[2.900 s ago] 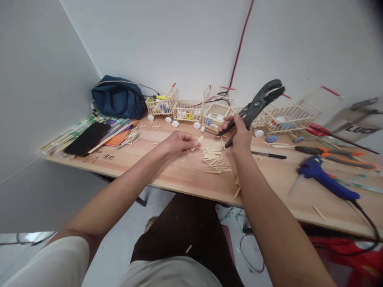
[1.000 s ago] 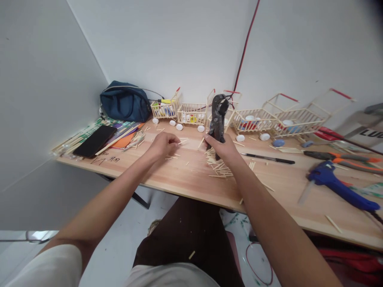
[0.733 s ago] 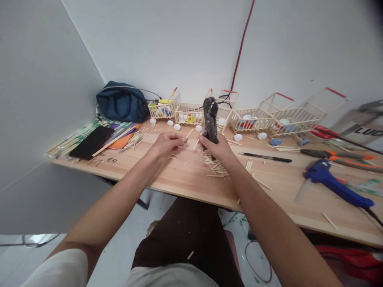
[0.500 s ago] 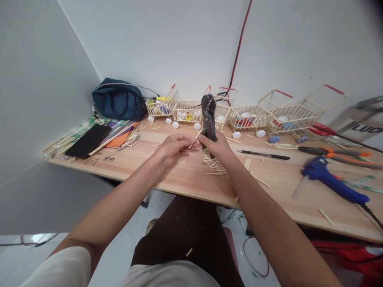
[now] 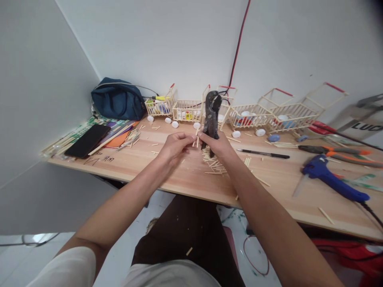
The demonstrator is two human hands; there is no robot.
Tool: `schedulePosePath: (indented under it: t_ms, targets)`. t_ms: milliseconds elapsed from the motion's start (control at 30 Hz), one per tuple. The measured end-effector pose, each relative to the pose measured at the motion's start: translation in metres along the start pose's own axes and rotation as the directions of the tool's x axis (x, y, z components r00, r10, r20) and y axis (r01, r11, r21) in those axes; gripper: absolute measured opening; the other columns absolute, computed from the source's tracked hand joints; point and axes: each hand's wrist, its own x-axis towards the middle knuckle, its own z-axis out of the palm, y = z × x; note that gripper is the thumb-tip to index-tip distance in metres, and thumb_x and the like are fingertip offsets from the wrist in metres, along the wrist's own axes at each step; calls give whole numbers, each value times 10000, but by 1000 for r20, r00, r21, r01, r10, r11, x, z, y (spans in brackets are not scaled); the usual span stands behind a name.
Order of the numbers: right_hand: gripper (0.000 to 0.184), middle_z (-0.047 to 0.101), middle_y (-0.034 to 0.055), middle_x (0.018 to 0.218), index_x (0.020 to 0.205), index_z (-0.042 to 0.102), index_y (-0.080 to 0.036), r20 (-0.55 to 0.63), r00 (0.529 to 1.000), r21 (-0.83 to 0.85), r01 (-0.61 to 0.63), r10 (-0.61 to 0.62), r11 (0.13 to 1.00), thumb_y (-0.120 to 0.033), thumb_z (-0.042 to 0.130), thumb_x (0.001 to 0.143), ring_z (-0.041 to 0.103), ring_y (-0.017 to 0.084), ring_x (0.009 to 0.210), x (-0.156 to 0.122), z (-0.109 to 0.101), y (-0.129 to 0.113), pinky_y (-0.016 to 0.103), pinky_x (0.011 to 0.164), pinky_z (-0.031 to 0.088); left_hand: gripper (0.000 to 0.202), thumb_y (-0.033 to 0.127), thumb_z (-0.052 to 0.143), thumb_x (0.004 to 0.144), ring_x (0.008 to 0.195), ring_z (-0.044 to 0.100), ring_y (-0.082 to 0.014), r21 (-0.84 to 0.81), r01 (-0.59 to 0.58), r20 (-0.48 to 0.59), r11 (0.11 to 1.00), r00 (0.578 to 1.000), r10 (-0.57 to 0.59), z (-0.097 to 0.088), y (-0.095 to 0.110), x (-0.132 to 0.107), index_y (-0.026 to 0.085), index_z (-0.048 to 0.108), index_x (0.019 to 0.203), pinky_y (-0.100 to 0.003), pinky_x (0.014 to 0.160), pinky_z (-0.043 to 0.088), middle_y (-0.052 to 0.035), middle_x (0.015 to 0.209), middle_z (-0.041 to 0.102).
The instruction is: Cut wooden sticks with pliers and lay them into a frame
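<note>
My left hand (image 5: pixel 176 148) is closed, with thumb and fingers pinching thin wooden sticks (image 5: pixel 197 140) above the table. Close beside it, my right hand (image 5: pixel 218 145) is wrapped around a worn black hand cutter (image 5: pixel 212 115), which points up with its rounded head on top. The right thumb and fingertips also touch the sticks, so both hands meet there. Below the right hand lies a pile of short cut sticks (image 5: pixel 214 165). Part of the cutter's handles and most right-hand fingers are hidden.
Several small stick-built shopping carts (image 5: pixel 251 115) with bottle-cap wheels line the wall. On the left are a blue bag (image 5: pixel 118 99) and a phone (image 5: pixel 87 140). A pen (image 5: pixel 263 154), orange-handled pliers (image 5: pixel 338 153) and a blue glue gun (image 5: pixel 332 177) lie to the right.
The cutter has shifted slightly right and tilted a little in my right hand. The sticks between my fingertips now stand more upright. Both hands remain close together.
</note>
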Motion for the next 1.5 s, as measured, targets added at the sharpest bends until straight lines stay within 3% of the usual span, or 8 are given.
schedulePosePath:
  t_ms: [200,333,567,767,867,1000,1367,1500]
  targets:
    - [334,579,-9,629,700,567,-198,45,999,21,15,-16,1000,-510,688,688,541,134,618,-2,0,-3,266,601,457,226,282,793,643,563,593,-93,9,-2,32,1000,999,2,-1,2,0,126,630,626,-185,460,309,-43,650,688]
    - [342,572,-10,600,663,556,-197,55,993,139,-114,107,984,-481,743,626,540,128,571,-1,1,-3,271,566,467,244,298,810,627,573,582,-85,20,-22,82,1000,996,21,-3,3,1,111,655,655,-191,494,347,-51,666,690]
    - [328,571,-24,586,671,542,-210,65,982,342,-191,180,920,-432,770,593,554,124,554,2,1,-5,270,546,493,373,292,831,593,796,664,-150,41,-209,161,977,967,200,-10,-9,-12,143,661,890,-284,784,483,-48,832,724]
    - [357,577,-29,605,675,557,-197,90,970,396,-241,224,886,-409,807,534,561,114,554,1,3,-7,256,546,492,219,222,726,705,820,621,-131,340,-522,160,782,852,499,-7,-10,-22,186,573,857,-255,800,469,7,840,639]
    - [356,573,-31,588,665,549,-199,107,972,406,-234,209,883,-408,809,540,559,115,546,1,4,-5,255,536,485,148,243,702,746,800,599,-130,472,-566,172,676,811,558,-6,-8,-25,194,584,822,-244,791,457,10,831,625]
    - [347,570,-28,572,661,546,-199,122,975,388,-219,185,895,-420,799,570,558,121,549,1,4,-4,257,533,477,110,260,685,774,806,600,-145,569,-549,160,612,804,573,-6,-7,-30,205,598,814,-250,803,453,4,836,648]
    - [353,569,-24,583,683,548,-192,122,983,244,-160,133,956,-453,771,602,535,114,560,-2,0,-9,265,576,470,90,216,677,779,767,630,-124,513,-622,199,592,757,623,-12,-20,-21,180,616,834,-235,749,475,11,819,664]
    - [330,569,-22,579,677,555,-193,84,989,231,-136,119,964,-439,765,610,539,119,561,-1,0,-5,271,581,469,116,216,680,773,806,638,-129,427,-596,192,680,794,576,-10,-21,-21,168,605,849,-245,778,477,-3,834,658]
